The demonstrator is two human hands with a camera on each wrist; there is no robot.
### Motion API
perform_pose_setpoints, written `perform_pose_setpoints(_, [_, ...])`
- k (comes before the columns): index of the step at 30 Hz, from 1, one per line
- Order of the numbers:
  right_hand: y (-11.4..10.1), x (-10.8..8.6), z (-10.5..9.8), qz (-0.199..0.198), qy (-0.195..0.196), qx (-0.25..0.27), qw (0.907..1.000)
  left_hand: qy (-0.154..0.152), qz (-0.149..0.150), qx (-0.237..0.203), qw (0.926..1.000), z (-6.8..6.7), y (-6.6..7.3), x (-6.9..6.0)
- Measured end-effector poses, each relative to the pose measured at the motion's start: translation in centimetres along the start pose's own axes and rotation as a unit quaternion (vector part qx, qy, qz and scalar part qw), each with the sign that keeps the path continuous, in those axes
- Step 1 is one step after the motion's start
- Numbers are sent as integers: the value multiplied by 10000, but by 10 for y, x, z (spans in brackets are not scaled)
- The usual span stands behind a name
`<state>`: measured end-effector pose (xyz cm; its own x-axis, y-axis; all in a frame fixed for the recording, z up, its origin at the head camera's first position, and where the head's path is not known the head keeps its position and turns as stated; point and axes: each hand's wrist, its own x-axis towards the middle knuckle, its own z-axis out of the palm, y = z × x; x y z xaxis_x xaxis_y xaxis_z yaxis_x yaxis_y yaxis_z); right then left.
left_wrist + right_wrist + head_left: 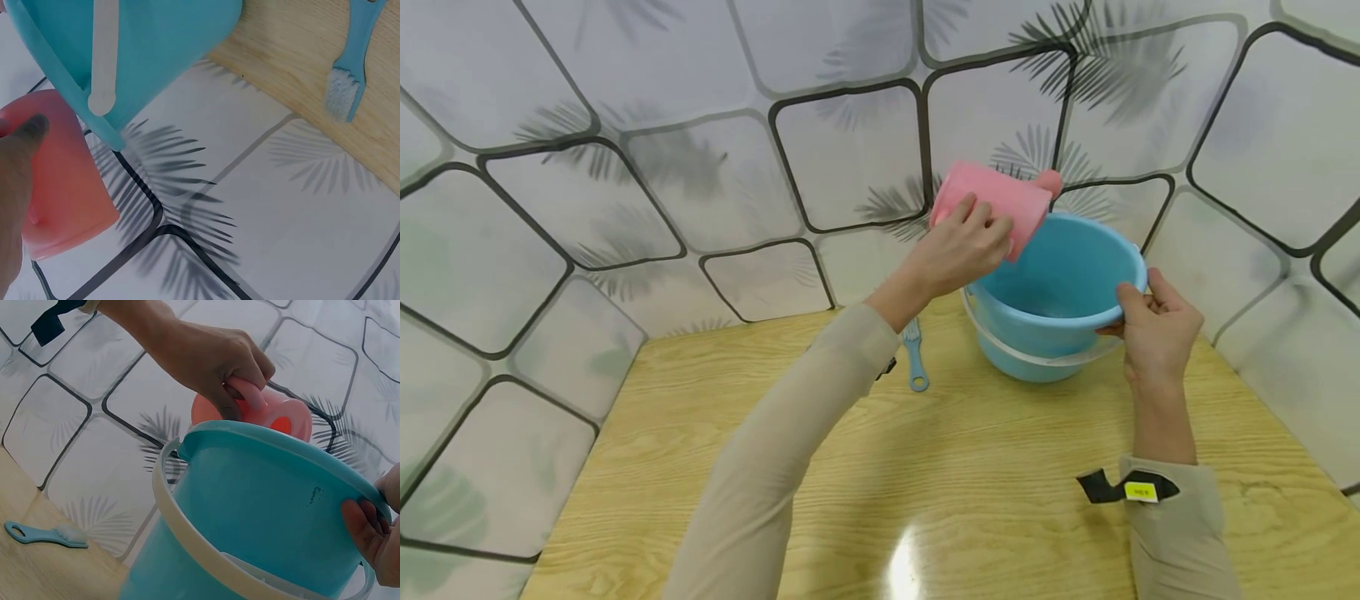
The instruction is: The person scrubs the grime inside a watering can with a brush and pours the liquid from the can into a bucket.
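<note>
My left hand (964, 250) grips the handle of a pink jug (992, 200), which is tipped on its side over the left rim of a light blue bucket (1045, 342). In the right wrist view the jug (294, 415) shows its lip and orange-lit inside behind the bucket's rim. In the left wrist view my thumb lies along the jug (69, 181). My right hand (1161, 333) pinches the bucket's right rim, thumb on top and fingers beneath. The bucket leans slightly, its white handle (1037, 360) hanging down in front. Whether anything flows from the jug cannot be seen.
A blue brush (916, 358) with white bristles lies on the wooden table (737, 417), left of the bucket and partly behind my left forearm. Patterned walls (700, 183) with leaf prints close off the back and both sides of the table.
</note>
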<state>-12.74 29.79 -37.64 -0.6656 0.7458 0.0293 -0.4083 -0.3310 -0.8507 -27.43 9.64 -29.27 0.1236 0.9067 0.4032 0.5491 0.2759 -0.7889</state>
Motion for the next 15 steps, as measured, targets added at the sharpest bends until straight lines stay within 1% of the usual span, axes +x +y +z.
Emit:
perform_pose_setpoints(6, [1, 0, -1, -111, -16, 0, 9999, -109, 23, -45, 9999, -1, 1, 2])
perform_pose_setpoints(15, [1, -1, -1, -75, -34, -37, 10000, -350, 82, 1, 9994, -5, -1, 10])
